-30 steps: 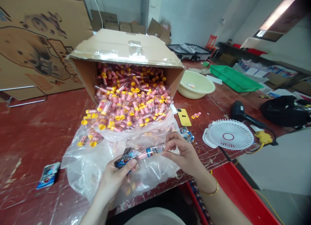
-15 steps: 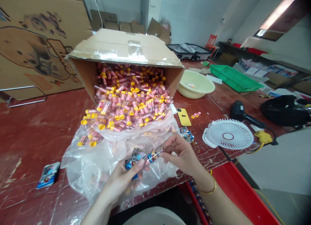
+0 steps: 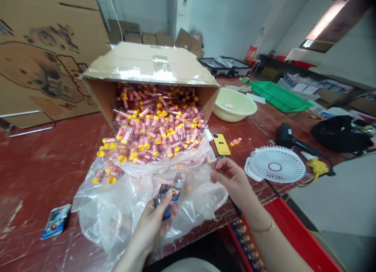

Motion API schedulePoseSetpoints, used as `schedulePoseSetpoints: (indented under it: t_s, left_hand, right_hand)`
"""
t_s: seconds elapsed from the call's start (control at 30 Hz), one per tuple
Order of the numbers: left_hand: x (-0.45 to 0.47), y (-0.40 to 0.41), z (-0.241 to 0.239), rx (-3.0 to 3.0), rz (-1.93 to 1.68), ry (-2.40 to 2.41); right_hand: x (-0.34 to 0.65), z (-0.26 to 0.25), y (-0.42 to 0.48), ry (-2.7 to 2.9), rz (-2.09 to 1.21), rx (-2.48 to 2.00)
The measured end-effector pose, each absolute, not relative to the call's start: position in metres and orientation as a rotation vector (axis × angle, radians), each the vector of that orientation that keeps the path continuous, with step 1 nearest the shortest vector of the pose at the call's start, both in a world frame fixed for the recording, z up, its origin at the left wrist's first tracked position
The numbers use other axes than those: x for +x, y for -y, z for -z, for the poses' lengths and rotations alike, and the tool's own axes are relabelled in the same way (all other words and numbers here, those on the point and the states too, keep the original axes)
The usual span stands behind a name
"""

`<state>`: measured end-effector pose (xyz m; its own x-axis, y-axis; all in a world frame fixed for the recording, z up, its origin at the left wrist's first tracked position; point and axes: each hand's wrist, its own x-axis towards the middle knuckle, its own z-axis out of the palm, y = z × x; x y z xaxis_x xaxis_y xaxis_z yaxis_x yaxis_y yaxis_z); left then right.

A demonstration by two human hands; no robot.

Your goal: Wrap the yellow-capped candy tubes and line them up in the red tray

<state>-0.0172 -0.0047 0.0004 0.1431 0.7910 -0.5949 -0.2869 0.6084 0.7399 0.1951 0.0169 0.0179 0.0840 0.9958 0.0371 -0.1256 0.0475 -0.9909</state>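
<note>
In front of the box, my left hand [image 3: 155, 217] grips a few small blue-and-black packets [image 3: 163, 193] with a clear tube [image 3: 177, 184] held upright against them. Blue print shows on or in the tube; which one I cannot tell. To its right, my right hand [image 3: 235, 182] hovers over the edge of the clear plastic sheet [image 3: 202, 193], fingers bent and apart, with nothing visible in them. A heap of yellow-capped clear tubes with pink contents [image 3: 155, 135] spills from the cardboard box [image 3: 141, 62] onto the sheet.
Another blue packet [image 3: 56, 221] lies at left on the red table [image 3: 73, 158]. On the right are a yellow phone [image 3: 221, 144], white fan [image 3: 274, 165], cream basin [image 3: 233, 111], green tray [image 3: 280, 98] and black heat gun [image 3: 293, 139]. A red bin [image 3: 290, 229] stands below the table edge.
My right hand has let go of the clear tube and moved right. My left hand now holds the tube, tilted upright, together with the packets. The view has shifted slightly.
</note>
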Motion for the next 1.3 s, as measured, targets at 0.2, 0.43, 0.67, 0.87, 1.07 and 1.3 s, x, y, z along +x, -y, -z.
schedulePoseSetpoints:
  t_s: [0.2,0.43,0.67,0.87,1.07,1.3]
  left_hand:
    - [-0.001,0.006,-0.009,0.292,-1.023,-1.022]
    - [0.007,0.013,-0.001,0.26,-1.079,-1.077]
    - [-0.009,0.0,0.01,0.544,-1.222,-1.13]
    - [-0.015,-0.004,-0.004,0.534,-1.143,-1.148]
    - [-0.01,0.005,-0.01,0.387,-1.131,-1.008]
    - [0.0,0.013,-0.009,0.399,-1.13,-0.996]
  right_hand:
    - [0.122,0.009,0.027,1.259,-1.213,-1.187]
    - [0.1,0.014,0.034,1.137,-1.084,-1.185]
    - [0.109,0.012,0.031,1.111,-1.21,-1.191]
    - [0.109,0.014,0.043,1.372,-1.038,-1.204]
    - [0.111,0.016,0.043,1.478,-0.858,-1.094]
    - [0.112,0.018,0.037,1.362,-0.839,-1.282]
